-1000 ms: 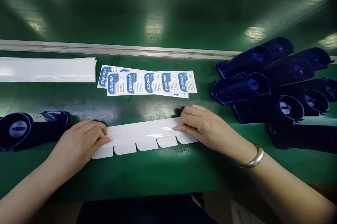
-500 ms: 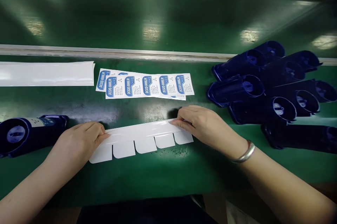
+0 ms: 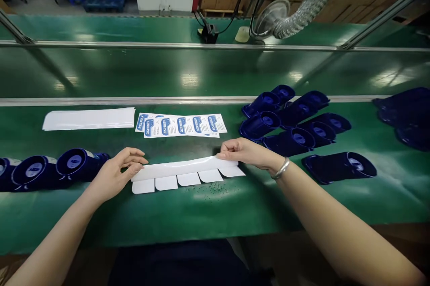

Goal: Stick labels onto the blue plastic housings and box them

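A white strip of label sheet [image 3: 183, 168] lies along the front of the green bench, its several round-cornered tabs [image 3: 166, 183] sticking out towards me. At its right end, my right hand [image 3: 240, 151] pinches the upper edge between thumb and fingers. My left hand [image 3: 117, 172] is at the opposite end, fingers stretched and apart from the thumb, the fingertips just over the strip's corner. Beyond the strip lie overlapping sheets of blue-and-white printed labels [image 3: 184, 125]. To their left is a stack of blank white strips [image 3: 89, 119].
Several dark blue plastic housings [image 3: 292, 140] lie in a group at the right, with more blue parts [image 3: 410, 118] farther right. Other labelled housings [image 3: 72, 164] stand beside my left forearm. A metal rail [image 3: 188, 100] runs behind; a flexible duct [image 3: 302, 13] hangs beyond it.
My left hand has loosened its pinch and its fingers have spread. The right hand keeps hold of the strip. The view has tilted up, bringing the room behind the bench into sight.
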Demonstrator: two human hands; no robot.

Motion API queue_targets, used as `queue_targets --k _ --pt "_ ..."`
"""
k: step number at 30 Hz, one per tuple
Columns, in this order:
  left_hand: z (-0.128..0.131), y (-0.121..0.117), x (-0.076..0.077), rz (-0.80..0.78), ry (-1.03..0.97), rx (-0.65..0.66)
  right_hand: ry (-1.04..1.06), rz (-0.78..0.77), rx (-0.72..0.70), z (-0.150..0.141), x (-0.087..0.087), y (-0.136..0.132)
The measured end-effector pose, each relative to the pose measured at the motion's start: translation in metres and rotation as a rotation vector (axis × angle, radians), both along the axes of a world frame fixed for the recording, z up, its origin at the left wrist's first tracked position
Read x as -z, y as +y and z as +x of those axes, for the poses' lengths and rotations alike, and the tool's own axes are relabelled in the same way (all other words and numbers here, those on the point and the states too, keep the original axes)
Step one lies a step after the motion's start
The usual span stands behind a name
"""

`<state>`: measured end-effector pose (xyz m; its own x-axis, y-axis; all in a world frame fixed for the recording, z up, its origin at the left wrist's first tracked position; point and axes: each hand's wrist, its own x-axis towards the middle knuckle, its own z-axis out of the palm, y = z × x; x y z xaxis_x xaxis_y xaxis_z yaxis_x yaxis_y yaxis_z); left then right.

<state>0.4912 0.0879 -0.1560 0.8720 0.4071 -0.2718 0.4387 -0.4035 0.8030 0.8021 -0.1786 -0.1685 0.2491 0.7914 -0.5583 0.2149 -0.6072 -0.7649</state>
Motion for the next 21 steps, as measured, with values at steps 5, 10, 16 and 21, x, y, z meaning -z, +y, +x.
queue_targets --k 5,10,16,21 --pt "-0.006 -0.012 0.009 -0.264 -0.238 0.110 0.215 -0.008 0.154 0.005 0.005 -0.024" --pt "0.015 -0.029 0.009 -0.301 -0.261 0.031 0.229 -0.030 0.203 0.010 0.004 -0.032" --pt "0.038 -0.036 0.017 -0.398 -0.441 -0.011 -0.484 0.124 0.311 0.020 -0.028 -0.034" --pt "0.045 -0.036 0.022 -0.462 -0.469 -0.066 -0.846 0.318 0.329 0.003 -0.067 -0.019"
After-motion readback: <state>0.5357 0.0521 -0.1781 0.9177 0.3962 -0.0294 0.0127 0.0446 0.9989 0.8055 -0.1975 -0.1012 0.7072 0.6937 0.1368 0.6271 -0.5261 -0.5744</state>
